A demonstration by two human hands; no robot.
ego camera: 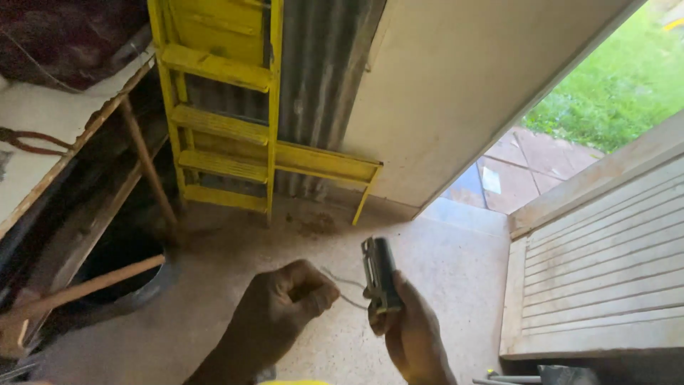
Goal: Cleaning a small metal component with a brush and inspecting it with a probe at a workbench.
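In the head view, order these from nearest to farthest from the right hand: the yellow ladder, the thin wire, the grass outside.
1. Thin wire: just left of the right hand, running to it.
2. Yellow ladder: upper left, against the wall.
3. Grass: upper right, outside the doorway.

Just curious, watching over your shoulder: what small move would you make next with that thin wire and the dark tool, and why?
Probably draw the wire taut: the left hand pinches it, it sags toward the dark tool gripped by the right hand.
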